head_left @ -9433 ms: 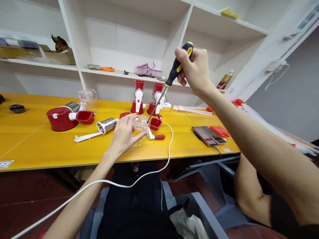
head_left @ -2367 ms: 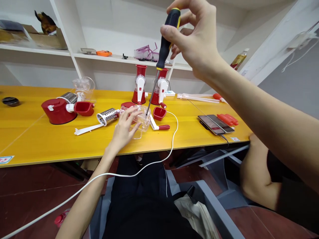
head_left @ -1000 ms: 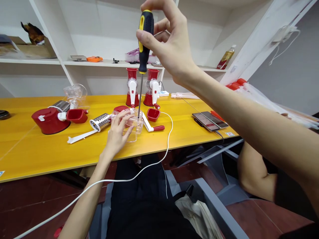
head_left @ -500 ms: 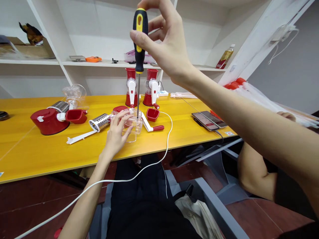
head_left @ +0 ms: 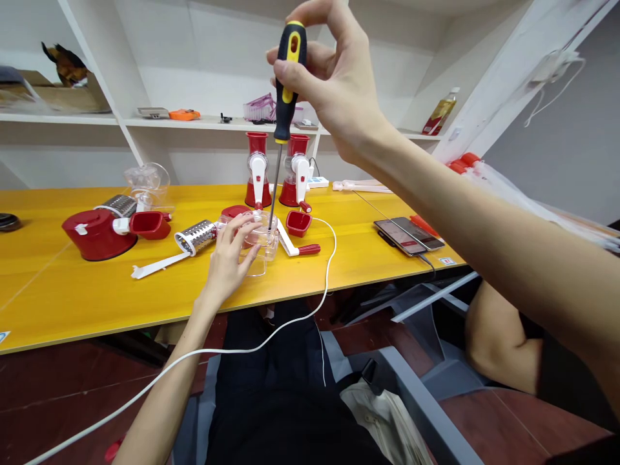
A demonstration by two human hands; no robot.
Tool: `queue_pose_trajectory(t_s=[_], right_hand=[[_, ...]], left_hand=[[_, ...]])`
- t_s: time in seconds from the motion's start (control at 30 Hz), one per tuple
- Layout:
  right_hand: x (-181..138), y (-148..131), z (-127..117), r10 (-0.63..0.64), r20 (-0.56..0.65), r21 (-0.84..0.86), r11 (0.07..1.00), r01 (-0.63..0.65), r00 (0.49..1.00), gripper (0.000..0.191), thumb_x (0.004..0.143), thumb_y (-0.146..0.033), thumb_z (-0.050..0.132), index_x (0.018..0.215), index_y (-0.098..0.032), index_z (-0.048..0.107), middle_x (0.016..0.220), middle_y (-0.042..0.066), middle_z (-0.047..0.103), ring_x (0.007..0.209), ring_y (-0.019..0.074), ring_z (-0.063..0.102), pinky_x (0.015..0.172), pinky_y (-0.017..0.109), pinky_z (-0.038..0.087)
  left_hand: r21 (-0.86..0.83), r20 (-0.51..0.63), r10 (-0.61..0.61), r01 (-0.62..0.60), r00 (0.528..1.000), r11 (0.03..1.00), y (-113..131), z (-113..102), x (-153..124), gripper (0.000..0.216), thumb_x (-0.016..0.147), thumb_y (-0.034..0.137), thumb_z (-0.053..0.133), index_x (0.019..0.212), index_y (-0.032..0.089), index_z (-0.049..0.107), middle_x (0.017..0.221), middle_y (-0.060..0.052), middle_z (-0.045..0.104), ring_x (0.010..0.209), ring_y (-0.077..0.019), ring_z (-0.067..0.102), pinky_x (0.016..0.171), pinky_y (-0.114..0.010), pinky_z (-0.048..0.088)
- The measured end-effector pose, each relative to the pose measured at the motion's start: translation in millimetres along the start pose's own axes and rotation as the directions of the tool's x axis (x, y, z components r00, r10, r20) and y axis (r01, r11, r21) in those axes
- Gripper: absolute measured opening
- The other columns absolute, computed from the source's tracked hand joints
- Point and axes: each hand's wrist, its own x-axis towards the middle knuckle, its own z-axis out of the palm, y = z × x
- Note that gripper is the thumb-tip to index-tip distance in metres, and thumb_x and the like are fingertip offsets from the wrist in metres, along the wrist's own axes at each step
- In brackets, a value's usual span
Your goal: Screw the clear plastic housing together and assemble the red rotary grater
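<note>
**Screwdriver set into clear housing at yellow bench**

A white cable point(head_left: 271, 332) crosses the person's lap in the foreground and climbs over the bench edge. Above it, the left hand point(head_left: 227, 261) cups the near side of a clear plastic housing point(head_left: 259, 248), fingers spread over the top, apparently to pin it vs. the yellow table point(head_left: 97, 294) so it can't twist. The right hand point(head_left: 334, 81), raised high, pinches the black-and-yellow handle of a screwdriver point(head_left: 283, 97) w/ thumb and fingertips; the shaft runs almost straight down and the tip sits inside the housing's top, a light grip that looks suited to spinning, not forcing. Just left lies a metal grater drum point(head_left: 196, 236) and a white arm piece point(head_left: 157, 265); just right, a white crank w/ red knob point(head_left: 298, 246) and a small red cup point(head_left: 298, 223). Farther left sits a red base unit point(head_left: 94, 234); right, two phones point(head_left: 407, 236). Two assembled red-and-white units point(head_left: 276, 174) stand at the bench's back edge, below white shelves point(head_left: 145, 123).
</note>
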Motion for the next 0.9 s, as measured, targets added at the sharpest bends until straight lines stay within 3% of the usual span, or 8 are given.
queue_pose_trajectory(t_s=[0.23,0.43,0.53,0.6,0.7,0.9], right_hand=[[0.6,-2.2,-1.1,0.087,-0.056,0.051,0.995,-0.084,0.995,0.033,0.077,-0.013,0.058,0.109,-0.016,0.052,0.077,-0.007,0.056,0.067,0.0031,0.06,0.063,0.019,0.057],[2.5,-4.9,0.6,0.094,-0.04,0.032,0.995,-0.093,0.995,0.036,0.076,-0.003,0.047,0.108,-0.017,0.057,0.116,-0.002,0.063,0.08,0.0013,0.06,0.07,0.016,0.057],[2.6,-5.2,5.8,0.077,-0.078,0.011,0.997,-0.076,0.994,0.032,0.078,-0.006,0.048,0.107,-0.018,0.056,0.112,-0.002,0.063,0.076,0.0021,0.058,0.066,0.015,0.054],[2.5,-4.8,9.2,0.052,-0.121,-0.013,0.998,-0.054,0.991,0.024,0.08,-0.014,0.056,0.104,-0.017,0.055,0.103,-0.002,0.063,0.072,0.002,0.055,0.06,0.015,0.05],[2.4,-3.9,11.0,0.012,-0.158,-0.041,0.999,-0.019,0.987,0.028,0.078,-0.022,0.067,0.102,-0.015,0.052,0.09,-0.005,0.061,0.058,-0.0003,0.046,0.051,0.014,0.041],[1.6,-6.2,9.1,0.047,-0.135,-0.048,0.997,-0.054,0.99,0.028,0.082,-0.007,0.048,0.108,-0.012,0.055,0.108,-0.003,0.061,0.071,-0.0005,0.058,0.067,0.016,0.054]], left_hand=[[-0.008,0.004,-0.009,0.009,1.0,1.0,0.9,-0.5,0.2,0.038,0.1,0.034,0.056,0.137,0.033,0.049,0.142,-0.006,0.054,0.135,-0.0276,0.05,0.113,-0.052,0.043],[-0.009,0.007,-0.021,0.021,1.0,1.0,1.7,-0.4,0.1,0.036,0.1,0.035,0.056,0.136,0.032,0.05,0.142,-0.007,0.054,0.135,-0.0279,0.05,0.113,-0.053,0.043],[-0.007,0.012,-0.017,0.017,1.0,1.0,1.3,-0.2,0.1,0.037,0.1,0.035,0.056,0.136,0.032,0.05,0.142,-0.007,0.054,0.135,-0.028,0.05,0.114,-0.053,0.042],[-0.005,0.011,-0.014,0.014,1.0,1.0,1.1,-0.4,0.1,0.037,0.1,0.034,0.056,0.136,0.031,0.049,0.141,-0.007,0.055,0.135,-0.028,0.05,0.114,-0.053,0.042],[0.003,0.007,-0.011,0.011,1.0,1.0,1.2,-0.6,0.2,0.037,0.1,0.032,0.057,0.136,0.03,0.05,0.141,-0.008,0.055,0.135,-0.028,0.051,0.113,-0.052,0.043],[0.005,0.007,-0.014,0.014,1.0,1.0,1.6,-0.9,0.2,0.037,0.1,0.033,0.057,0.135,0.031,0.05,0.141,-0.008,0.055,0.135,-0.0283,0.051,0.112,-0.053,0.043]])
